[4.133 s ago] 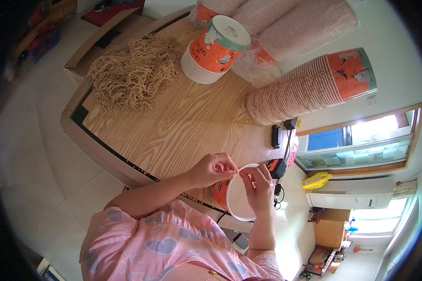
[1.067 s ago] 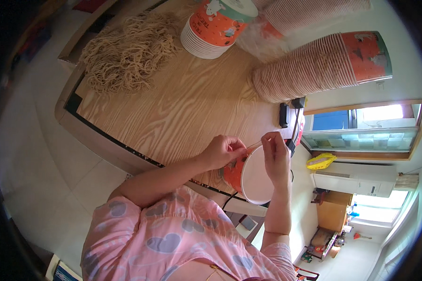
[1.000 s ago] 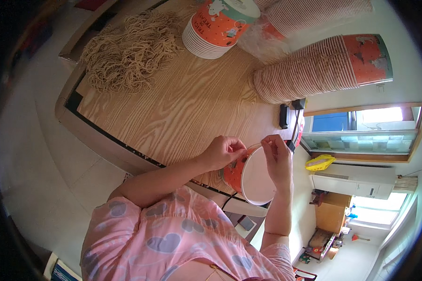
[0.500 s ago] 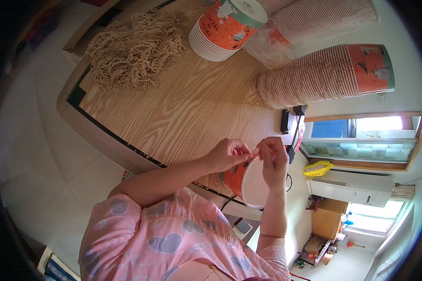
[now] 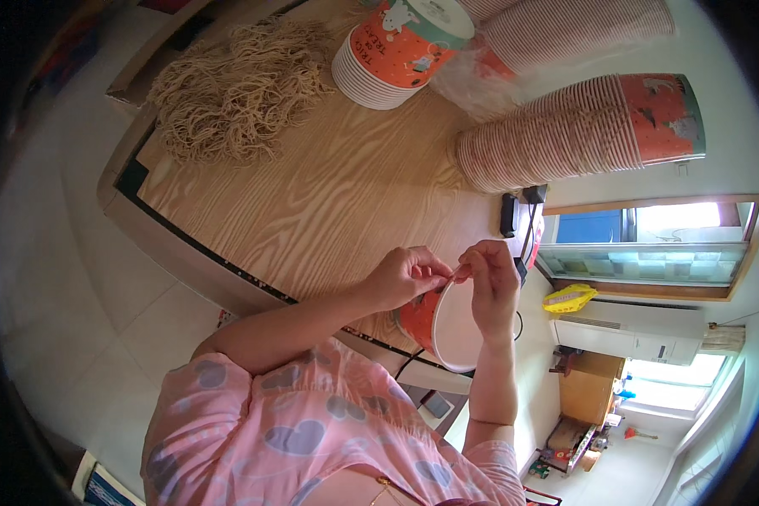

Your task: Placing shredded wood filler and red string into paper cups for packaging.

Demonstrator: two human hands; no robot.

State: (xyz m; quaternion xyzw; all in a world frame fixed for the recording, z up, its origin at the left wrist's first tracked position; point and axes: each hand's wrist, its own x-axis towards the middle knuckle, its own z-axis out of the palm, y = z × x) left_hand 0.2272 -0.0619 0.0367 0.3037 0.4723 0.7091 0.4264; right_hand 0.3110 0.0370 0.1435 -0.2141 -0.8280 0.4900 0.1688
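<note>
An orange paper bucket (image 5: 417, 323) with a white inside lies tilted before me, its open mouth facing right. At the far side of its rim my left hand (image 5: 409, 278) is closed in a pinch, thumb and forefinger together. Opposite it, my right hand (image 5: 491, 282) is pinched too, its fingertips close to the left ones. Between them shows what looks like a short end of thin cord, mostly hidden by the fingers. A tangled heap of beige cord (image 5: 236, 93) lies at the far left of the table.
A wood-grain table (image 5: 312, 194) with a dark edge spreads ahead. Nested buckets (image 5: 405, 51) stand at the back, and a long stack with cords (image 5: 557, 135) lies at the right. More stacked buckets in clear plastic (image 5: 573, 38) lie behind. Black adapters (image 5: 508, 216) with cables sit near the right edge.
Both hands stay pinched at the bucket's rim, with only small finger movements. The right hand has risen slightly. The whole view has shifted a little.
</note>
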